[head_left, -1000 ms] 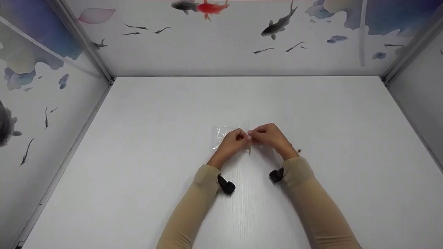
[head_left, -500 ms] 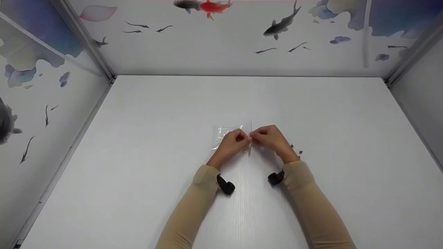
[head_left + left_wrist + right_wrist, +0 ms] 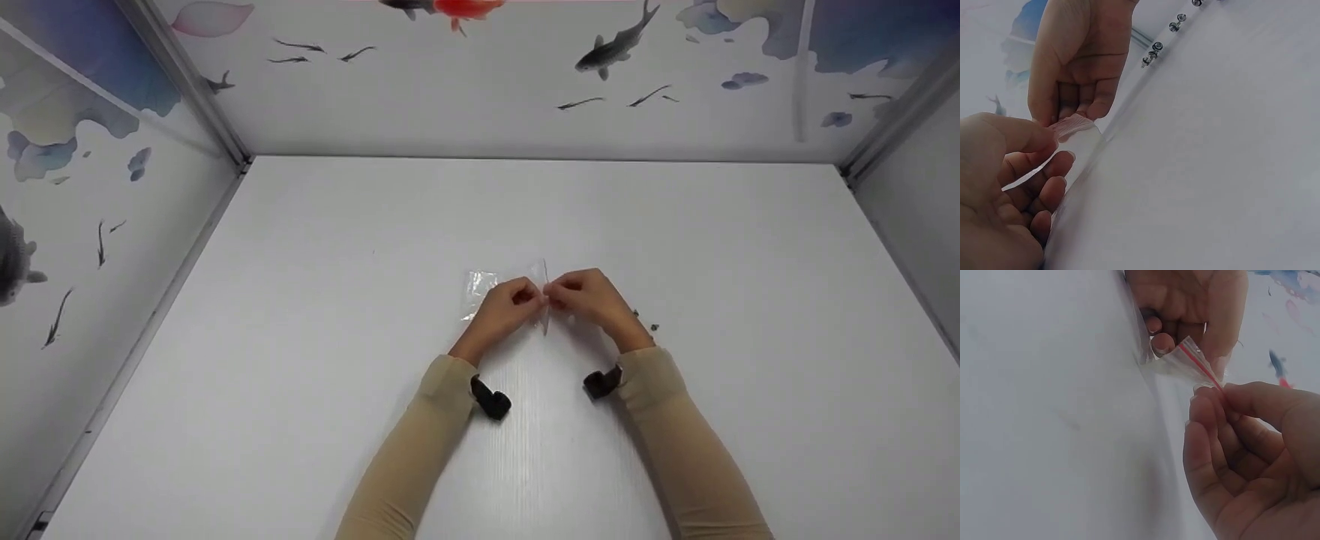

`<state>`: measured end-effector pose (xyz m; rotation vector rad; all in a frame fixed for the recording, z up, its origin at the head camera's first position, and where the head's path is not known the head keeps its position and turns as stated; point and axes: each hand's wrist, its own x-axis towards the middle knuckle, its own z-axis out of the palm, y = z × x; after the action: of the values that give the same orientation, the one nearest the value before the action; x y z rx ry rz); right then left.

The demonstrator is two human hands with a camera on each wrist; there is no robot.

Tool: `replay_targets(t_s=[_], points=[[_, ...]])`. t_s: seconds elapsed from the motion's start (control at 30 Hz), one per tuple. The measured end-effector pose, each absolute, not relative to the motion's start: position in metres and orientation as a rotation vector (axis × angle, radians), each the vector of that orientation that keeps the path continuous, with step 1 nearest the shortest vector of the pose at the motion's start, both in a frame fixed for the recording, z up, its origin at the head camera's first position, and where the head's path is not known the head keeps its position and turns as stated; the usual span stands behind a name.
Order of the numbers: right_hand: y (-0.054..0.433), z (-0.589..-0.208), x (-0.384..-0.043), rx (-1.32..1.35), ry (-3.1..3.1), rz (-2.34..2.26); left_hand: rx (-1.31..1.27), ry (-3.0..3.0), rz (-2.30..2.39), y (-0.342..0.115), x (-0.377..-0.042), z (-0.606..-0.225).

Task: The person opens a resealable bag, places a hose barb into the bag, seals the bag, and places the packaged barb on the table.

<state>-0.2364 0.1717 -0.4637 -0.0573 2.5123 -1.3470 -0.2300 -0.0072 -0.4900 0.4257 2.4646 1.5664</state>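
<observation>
Two hands — the left hand point(image 3: 501, 311) and the right hand point(image 3: 598, 301) — pinch the mouth of a clear plastic bag point(image 3: 480, 286) between them over the tabletop point(image 3: 300, 390), with small metal pieces point(image 3: 1152, 55) lying near the right one. Its thin film looks light, limp and slippery, so fingertip holds close along the red strip point(image 3: 1202, 366) should serve best.

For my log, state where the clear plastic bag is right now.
In the head view, the clear plastic bag is near mid-picture, its right edge pinched by the left hand and the right hand.
</observation>
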Motion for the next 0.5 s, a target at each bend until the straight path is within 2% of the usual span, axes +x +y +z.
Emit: replay_targets(t_s=[0.5], points=[[0.1749, -0.4660, -0.2380, -0.073, 2.522, -1.344, 0.323, 2.470, 1.585, -0.0102, -0.2319, -0.4879]])
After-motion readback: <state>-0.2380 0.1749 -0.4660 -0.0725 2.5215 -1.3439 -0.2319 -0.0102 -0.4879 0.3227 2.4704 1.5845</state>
